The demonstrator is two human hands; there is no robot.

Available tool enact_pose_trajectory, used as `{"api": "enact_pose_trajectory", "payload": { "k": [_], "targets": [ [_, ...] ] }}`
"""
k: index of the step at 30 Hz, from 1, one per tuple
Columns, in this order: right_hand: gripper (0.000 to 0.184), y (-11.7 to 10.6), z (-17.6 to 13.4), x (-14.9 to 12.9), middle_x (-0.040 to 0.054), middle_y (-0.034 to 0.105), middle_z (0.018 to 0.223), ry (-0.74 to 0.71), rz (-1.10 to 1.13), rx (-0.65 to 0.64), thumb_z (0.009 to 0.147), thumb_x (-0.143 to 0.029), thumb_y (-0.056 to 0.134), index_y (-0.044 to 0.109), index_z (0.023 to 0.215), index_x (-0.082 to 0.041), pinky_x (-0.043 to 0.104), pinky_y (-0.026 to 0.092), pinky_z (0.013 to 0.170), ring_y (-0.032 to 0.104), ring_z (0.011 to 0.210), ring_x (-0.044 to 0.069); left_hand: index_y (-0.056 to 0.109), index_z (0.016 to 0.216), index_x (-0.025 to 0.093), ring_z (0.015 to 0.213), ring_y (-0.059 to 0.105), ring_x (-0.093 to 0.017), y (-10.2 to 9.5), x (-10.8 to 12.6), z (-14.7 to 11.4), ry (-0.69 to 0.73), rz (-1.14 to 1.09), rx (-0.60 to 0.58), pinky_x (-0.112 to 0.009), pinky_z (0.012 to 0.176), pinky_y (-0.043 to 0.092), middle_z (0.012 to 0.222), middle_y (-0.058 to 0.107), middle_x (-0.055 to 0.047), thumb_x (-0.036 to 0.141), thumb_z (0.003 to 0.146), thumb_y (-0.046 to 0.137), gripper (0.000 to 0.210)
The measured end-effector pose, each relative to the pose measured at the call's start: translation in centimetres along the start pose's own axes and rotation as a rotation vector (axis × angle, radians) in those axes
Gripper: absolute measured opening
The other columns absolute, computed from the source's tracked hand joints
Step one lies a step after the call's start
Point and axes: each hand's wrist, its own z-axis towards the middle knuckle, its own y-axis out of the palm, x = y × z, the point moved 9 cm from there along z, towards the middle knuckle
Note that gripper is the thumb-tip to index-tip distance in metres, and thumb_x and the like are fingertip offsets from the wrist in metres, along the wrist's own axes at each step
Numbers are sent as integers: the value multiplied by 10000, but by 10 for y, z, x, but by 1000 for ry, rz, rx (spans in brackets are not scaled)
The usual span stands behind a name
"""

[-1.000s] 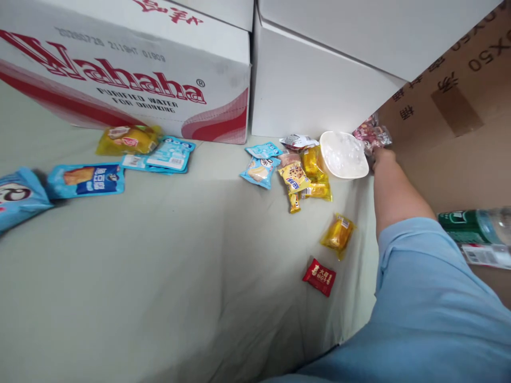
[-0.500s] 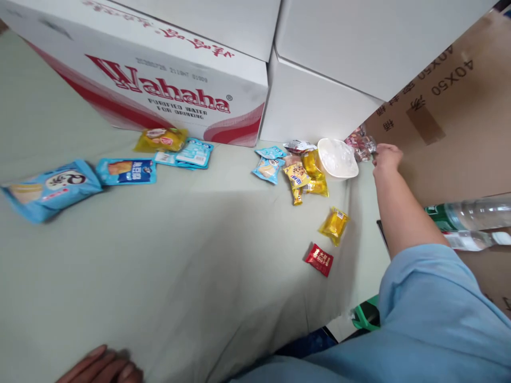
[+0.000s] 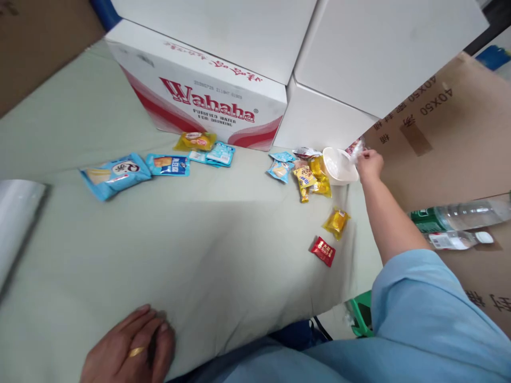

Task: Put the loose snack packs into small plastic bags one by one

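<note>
My right hand (image 3: 369, 164) is closed in a pinch on a clear plastic bag (image 3: 358, 149). Dark red contents show through the bag, partly hidden behind the bowl and my fingers. Just left of the hand stands a white bowl (image 3: 338, 178), tilted toward me. Yellow snack packets (image 3: 318, 169), a biscuit packet (image 3: 305, 177) and small blue packets (image 3: 280, 169) lie beside the bowl. My left hand (image 3: 130, 346), with a ring on one finger, rests palm down on the cloth. Its fingers lie loosely bent and I see nothing in them.
A Wahaha water carton (image 3: 223, 101) and white boxes (image 3: 331, 48) line the back. Blue snack packs (image 3: 115, 173) lie at left, a yellow packet (image 3: 336, 222) and red packet (image 3: 323, 251) at right. Plastic bottles (image 3: 459, 239) and a brown carton (image 3: 427, 117) stand beyond my right arm.
My right hand has come closer to the bowl, and clear plastic now stands up at its fingertips. More of my left hand shows. The view has shifted.
</note>
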Motion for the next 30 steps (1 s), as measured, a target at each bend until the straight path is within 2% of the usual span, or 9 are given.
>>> {"api": "enact_pose_trajectory", "payload": {
  "k": [3, 5, 8, 10, 14, 18, 21, 26, 30],
  "targets": [
    [141, -33, -27, -25, 74, 662, 960, 108, 244, 160, 930, -266, 534, 645, 944, -179, 314, 541, 774, 630, 826, 172, 685, 1026, 223, 968, 753, -341, -9, 0, 3, -85, -56, 24, -513, 867, 597, 1025, 759, -115, 290, 934, 680, 114],
    [120, -31, -73, -60, 25, 626, 878, 158, 519, 83, 904, -280, 543, 624, 951, -205, 255, 489, 634, 573, 703, 138, 683, 1041, 278, 960, 747, -324, -12, -6, 8, -208, -140, 5, -524, 871, 598, 1073, 753, -75, 348, 954, 643, 119],
    [124, 9, -185, -143, -55, 538, 684, 198, 959, -387, 819, -313, 623, 617, 907, -226, 198, 351, 493, 426, 526, 90, 674, 1073, 352, 945, 734, -311, -3, -10, 28, -361, -282, -86, -534, 841, 625, 1086, 734, -21, 420, 976, 572, 156],
    [186, 37, -273, -197, -76, 521, 637, 279, 1171, -729, 762, -333, 696, 619, 891, -224, 187, 307, 460, 387, 488, 70, 679, 1126, 342, 959, 722, -305, 5, -4, 56, -354, -374, -79, -518, 826, 647, 1115, 715, -36, 468, 944, 628, 227],
    [318, 68, -386, -248, -101, 464, 577, 523, 1450, -1092, 717, -417, 793, 606, 866, -207, 176, 220, 409, 307, 451, 44, 648, 1297, 249, 1103, 681, -272, 42, 7, 120, -358, -631, -34, -414, 820, 663, 1316, 628, -112, 481, 868, 759, 499],
    [382, 77, -405, -247, -103, 430, 528, 540, 1511, -1374, 687, -446, 861, 612, 817, -187, 172, 173, 372, 251, 428, 34, 736, 973, 200, 782, 664, -180, 98, 3, 153, -434, -878, -135, -314, 731, 583, 855, 690, -38, 463, 931, 663, 276],
    [421, 82, -391, -229, -103, 422, 527, 604, 1560, -1388, 646, -446, 896, 584, 776, -194, 151, 149, 360, 214, 424, 23, 698, 942, 181, 674, 597, -153, 122, -12, 147, -605, -1063, -130, -270, 637, 512, 729, 636, -7, 501, 897, 702, 323],
    [375, 78, -389, -231, -87, 444, 538, 602, 1529, -1334, 683, -424, 887, 633, 801, -175, 138, 181, 352, 248, 429, 25, 678, 1148, 207, 990, 649, -221, 112, 10, 151, -340, -1103, -148, -332, 818, 559, 1145, 669, -95, 473, 686, 932, 590],
    [263, 73, -398, -239, -58, 518, 594, 534, 1485, -1440, 707, -313, 827, 661, 834, -154, 130, 193, 343, 273, 430, 21, 734, 973, 208, 855, 616, -185, 113, 17, 151, -280, -1054, -220, -332, 816, 505, 957, 689, -60, 485, 915, 746, 283]
  ]
}}
